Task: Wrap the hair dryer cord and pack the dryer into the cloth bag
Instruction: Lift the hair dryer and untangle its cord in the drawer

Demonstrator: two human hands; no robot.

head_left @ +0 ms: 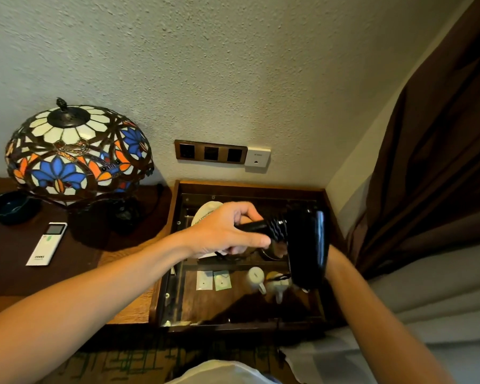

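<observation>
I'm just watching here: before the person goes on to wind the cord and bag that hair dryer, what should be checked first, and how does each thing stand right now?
1. Dryer held firmly: ok. The left hand grips the handle of the hair dryer.
2. Right hand placement: cannot tell. Only the right forearm shows; the hand is hidden behind the dryer body.
3. Cord unplugged: ok, it seems. Nothing is plugged into the wall sockets.
4. Cord free to wind: cannot tell. Only a short dark stretch shows below the left hand.
5. Cloth bag ready: not ok. No bag is in view.
6. Fragile things below: not ok. White cups sit in the glass-topped drawer under the dryer.
</observation>
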